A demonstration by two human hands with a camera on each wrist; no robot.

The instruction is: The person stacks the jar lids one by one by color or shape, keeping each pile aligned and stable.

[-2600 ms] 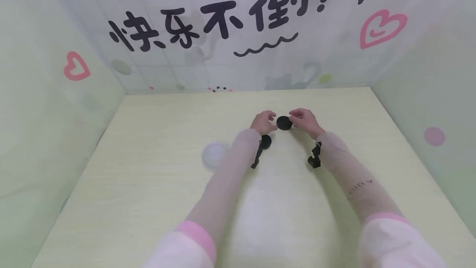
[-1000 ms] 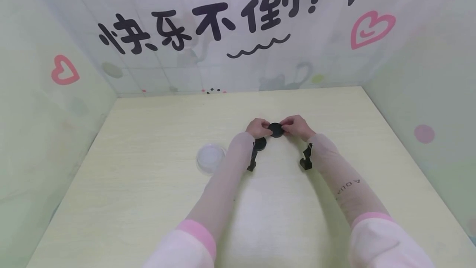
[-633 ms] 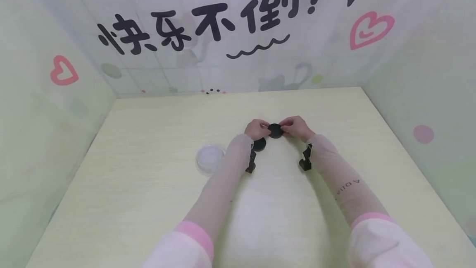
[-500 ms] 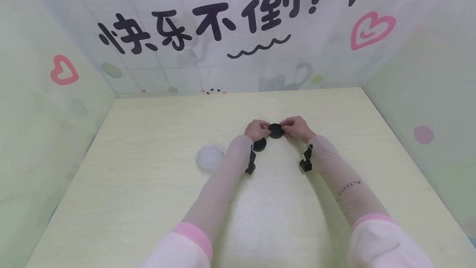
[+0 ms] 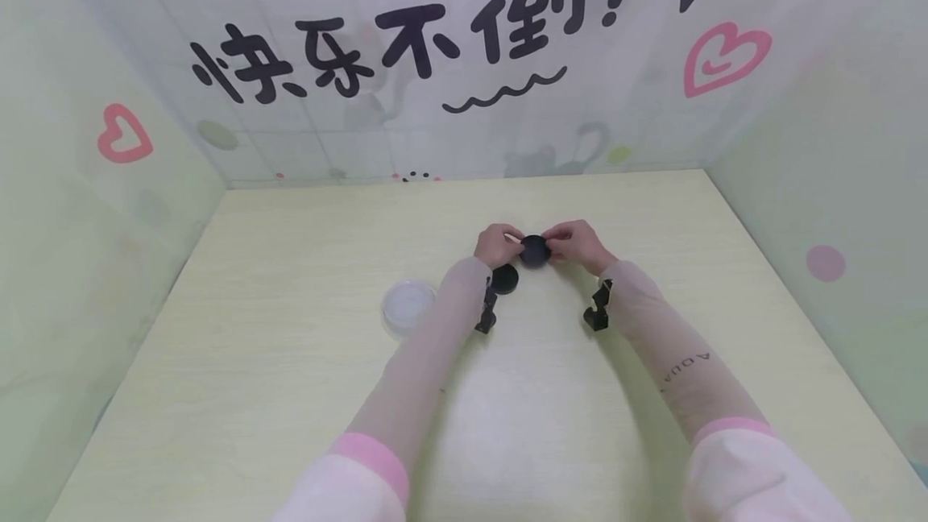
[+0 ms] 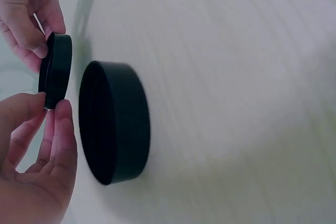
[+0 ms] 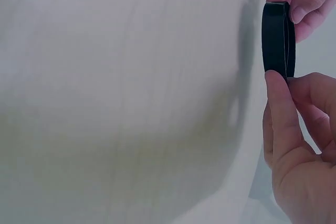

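In the head view, my left hand [image 5: 498, 245] and right hand [image 5: 578, 245] pinch opposite edges of a round black lid [image 5: 535, 251] between thumb and fingertips. Up close in the right wrist view, that lid [image 7: 274, 40] is shallow, with a thin line running along its edge near one rim. A second round black lid [image 6: 128, 124] of similar shape rests on the table close to my left wrist. It looks hollow on its dark side. Part of this second lid [image 5: 505, 279] hides behind the left wrist camera in the head view.
A clear, shallow round dish [image 5: 408, 306] lies on the pale wooden table [image 5: 239, 361], left of my left forearm. Printed curtain-like walls [image 5: 348, 143] stand at the back and on both sides. Black wrist cameras [image 5: 598, 314] jut below both forearms.
My left hand, earlier apart from the lid with loose fingers, now pinches its left edge. The lid has shifted slightly left, and its face has just tilted and looks lighter.
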